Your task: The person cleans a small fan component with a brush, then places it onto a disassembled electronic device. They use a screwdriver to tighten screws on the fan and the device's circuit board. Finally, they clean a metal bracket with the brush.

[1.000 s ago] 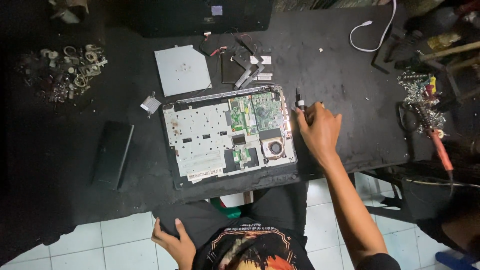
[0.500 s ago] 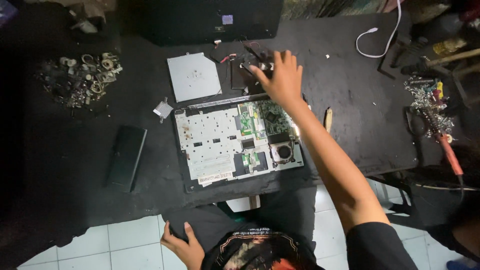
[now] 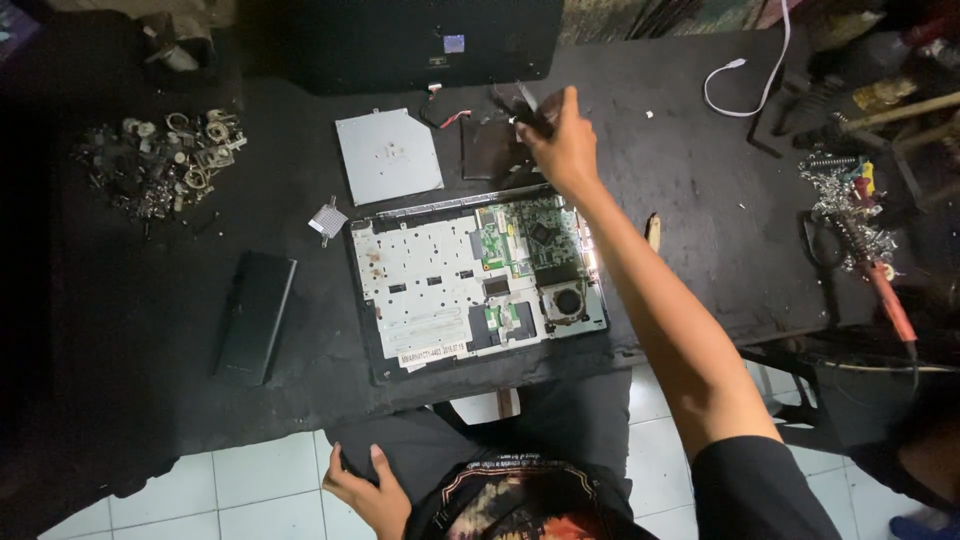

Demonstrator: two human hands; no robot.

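Metal strips (image 3: 527,106) seemingly between right-hand fingertips (image 3: 543,127).

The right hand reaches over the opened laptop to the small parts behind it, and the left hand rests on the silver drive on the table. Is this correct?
Not quite. In the head view the left hand rests on the person's lap, below the table edge, not on the silver drive. The right hand does reach over the opened laptop.

The right hand (image 3: 565,150) pinches small dark strips (image 3: 528,105) beyond the opened laptop base (image 3: 475,275) on the black bench (image 3: 690,180), while the left hand (image 3: 368,492) rests on the lap.
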